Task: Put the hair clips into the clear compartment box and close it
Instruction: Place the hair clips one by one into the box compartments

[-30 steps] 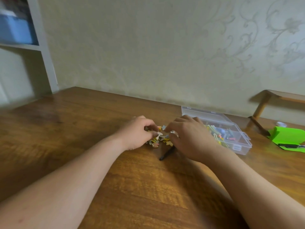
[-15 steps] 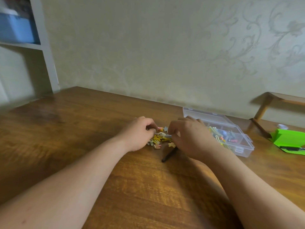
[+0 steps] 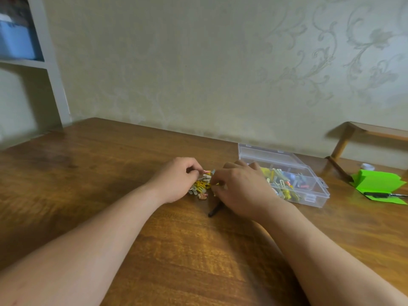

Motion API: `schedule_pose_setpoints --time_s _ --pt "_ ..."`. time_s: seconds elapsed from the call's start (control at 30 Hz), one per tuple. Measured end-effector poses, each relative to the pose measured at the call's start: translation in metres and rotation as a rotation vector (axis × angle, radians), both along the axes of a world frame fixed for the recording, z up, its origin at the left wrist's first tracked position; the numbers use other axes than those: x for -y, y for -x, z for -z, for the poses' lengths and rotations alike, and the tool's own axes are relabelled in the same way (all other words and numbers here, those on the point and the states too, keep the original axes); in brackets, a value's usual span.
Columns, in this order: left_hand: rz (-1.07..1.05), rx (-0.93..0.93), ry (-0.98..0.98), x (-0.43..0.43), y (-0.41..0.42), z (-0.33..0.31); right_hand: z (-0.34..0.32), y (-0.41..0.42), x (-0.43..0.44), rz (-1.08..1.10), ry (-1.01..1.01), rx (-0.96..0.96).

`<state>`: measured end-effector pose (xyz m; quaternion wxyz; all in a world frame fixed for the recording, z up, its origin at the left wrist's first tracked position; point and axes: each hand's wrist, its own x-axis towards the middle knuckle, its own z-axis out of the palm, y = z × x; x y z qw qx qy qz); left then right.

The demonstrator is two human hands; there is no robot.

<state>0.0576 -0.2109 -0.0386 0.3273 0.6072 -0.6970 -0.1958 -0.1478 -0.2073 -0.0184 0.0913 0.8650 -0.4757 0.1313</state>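
Clips [image 3: 201,188] lie heaped on the table [image 3: 110,173], beside the open box [image 3: 313,200]; left hand [image 3: 176,180] pinches some; right hand [image 3: 240,191] curls over them, its grasp hidden; a loose pinch could drop clips short of the box.

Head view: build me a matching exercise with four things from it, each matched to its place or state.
Things:
1. loose hair clips
2. clear compartment box
3. green paper sheet
4. blue bin

Places or states:
A. on the white shelf, far left
B. on the table, between the left hand and the right hand
C. far right on the table, with a black pen on it
D. lid open, just right of the right hand

Pairs: 1-B, 2-D, 3-C, 4-A
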Motion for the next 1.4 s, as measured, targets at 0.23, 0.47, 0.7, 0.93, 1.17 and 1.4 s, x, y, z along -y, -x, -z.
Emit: schedule_pose_setpoints --time_s 0.23,0.47,0.7,0.93,1.17,1.4 --pt "-0.01 -0.011 -0.004 0.0 0.001 0.0 0.003 -0.004 0.0 -0.032 0.025 -0.017" --pt "-0.007 -0.028 -0.009 -0.001 0.0 0.001 0.002 -0.003 -0.001 -0.1 0.065 -0.008" --pt "-0.01 -0.04 -0.01 0.001 0.001 0.001 0.001 -0.006 -0.001 -0.109 0.101 0.228" --pt "-0.011 -0.001 0.043 -0.001 0.002 0.002 -0.004 -0.006 -0.003 -0.118 -0.029 0.534" --pt "-0.003 0.037 0.097 -0.001 0.003 0.002 -0.02 0.017 0.006 0.026 -0.002 0.577" --pt "-0.005 0.025 0.104 0.001 0.003 0.005 -0.021 0.068 0.015 0.234 -0.274 0.612"
